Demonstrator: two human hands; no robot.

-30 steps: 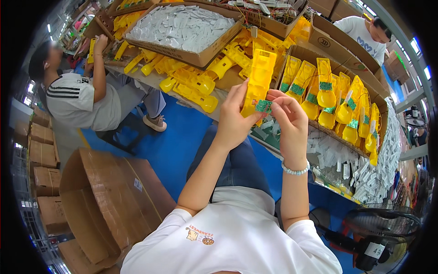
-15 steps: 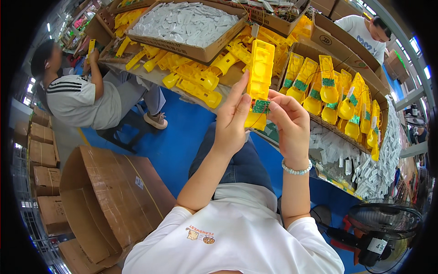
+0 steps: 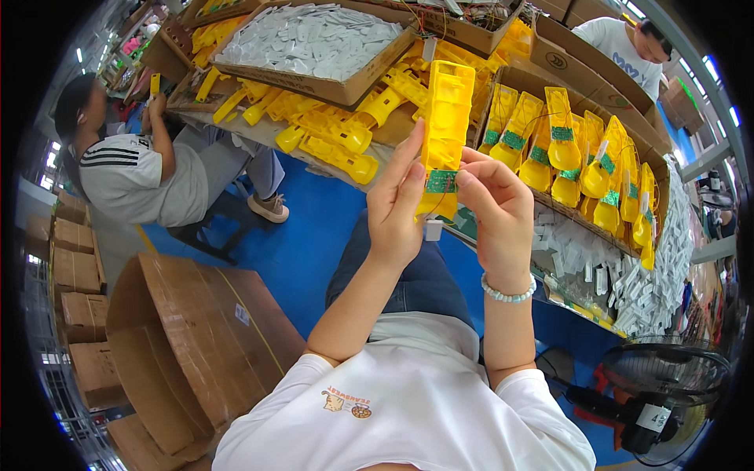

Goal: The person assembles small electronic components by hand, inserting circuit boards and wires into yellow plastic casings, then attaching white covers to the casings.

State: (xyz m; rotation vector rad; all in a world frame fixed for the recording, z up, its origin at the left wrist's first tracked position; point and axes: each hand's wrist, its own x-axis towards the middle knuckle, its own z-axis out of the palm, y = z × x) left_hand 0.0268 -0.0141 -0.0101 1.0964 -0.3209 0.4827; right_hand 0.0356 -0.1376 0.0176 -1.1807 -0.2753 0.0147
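I hold a long yellow plastic housing (image 3: 445, 125) upright in front of me, with a small green circuit board (image 3: 441, 181) set in its lower part. My left hand (image 3: 397, 210) grips the housing's left side, fingers stretched up along it. My right hand (image 3: 495, 212) pinches the right edge at the green board. A small white piece (image 3: 433, 229) hangs just under the housing. Behind it, a cardboard box (image 3: 585, 102) holds several more yellow housings with green boards.
A tray of white parts (image 3: 314, 39) and loose yellow housings (image 3: 338, 137) lie on the bench ahead. White small parts (image 3: 628, 275) pile at the right. A seated person (image 3: 149, 169) works at the left, another stands at the top right. A large cardboard drum (image 3: 188, 337) lies lower left; a fan (image 3: 667, 385) lower right.
Both hands have lifted the yellow housing a little higher and closer to me. My right fingers have shifted onto the green board area.
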